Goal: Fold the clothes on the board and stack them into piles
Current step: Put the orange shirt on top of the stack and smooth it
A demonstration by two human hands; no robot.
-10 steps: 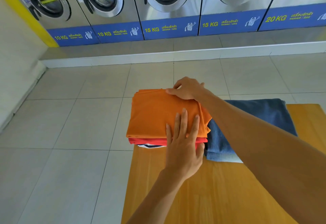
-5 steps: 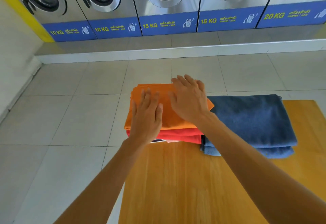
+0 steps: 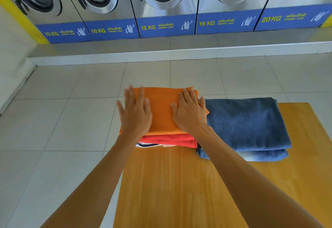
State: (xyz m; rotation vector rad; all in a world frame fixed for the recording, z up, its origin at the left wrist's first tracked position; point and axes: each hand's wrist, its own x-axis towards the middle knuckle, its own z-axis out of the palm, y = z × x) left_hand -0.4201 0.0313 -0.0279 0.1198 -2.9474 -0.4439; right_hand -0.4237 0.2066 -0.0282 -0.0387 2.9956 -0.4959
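Observation:
A folded orange garment (image 3: 161, 109) tops a pile at the far left corner of the wooden board (image 3: 179, 188). Under it lie a folded red garment (image 3: 170, 140) and a white and dark one (image 3: 149, 145), of which only an edge shows. My left hand (image 3: 134, 114) lies flat, fingers spread, on the orange garment's left side. My right hand (image 3: 190, 112) presses flat on its right side. Neither hand grips anything. A second pile of folded blue garments (image 3: 246, 123) sits right beside the first.
The board's left edge overhangs a pale tiled floor (image 3: 62, 120). A row of steel washing machines (image 3: 161, 3) on a raised step (image 3: 179, 51) fills the background. A wall (image 3: 10, 62) runs along the left.
Both hands have slid apart across the orange garment: the left hand moved to its left edge, the right hand to its right edge. A second ago the left hand was nearer the front.

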